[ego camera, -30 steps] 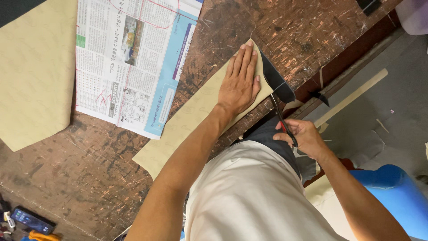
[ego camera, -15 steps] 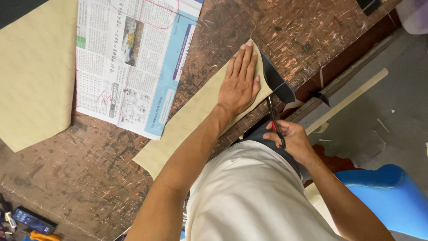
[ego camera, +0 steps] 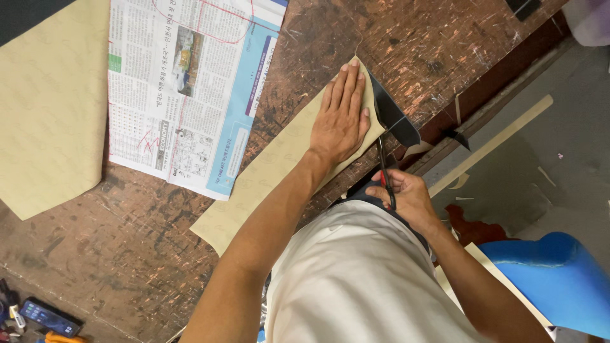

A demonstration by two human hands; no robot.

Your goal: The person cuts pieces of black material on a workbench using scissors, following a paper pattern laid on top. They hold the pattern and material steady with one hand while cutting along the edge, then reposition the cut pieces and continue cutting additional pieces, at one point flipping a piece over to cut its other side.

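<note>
My left hand [ego camera: 342,114] lies flat, fingers spread, on a long beige sheet [ego camera: 267,171] that runs diagonally across the worn wooden table [ego camera: 159,241]. The sheet's dark underside [ego camera: 394,117] curls up at its far end beside my fingers. My right hand [ego camera: 406,197] grips scissors [ego camera: 383,166] at the table's edge. Their blades point up into the sheet's edge just below the dark flap.
A newspaper [ego camera: 190,89] lies on the table left of the sheet. Another large beige sheet [ego camera: 44,101] covers the far left. A phone [ego camera: 47,316] and small tools sit at the bottom left. A blue seat [ego camera: 553,273] and beige strips [ego camera: 489,146] are on the floor to the right.
My right hand with the scissors has moved up and left along the sheet's edge, closer to the table. My left hand has stayed pressed on the sheet.
</note>
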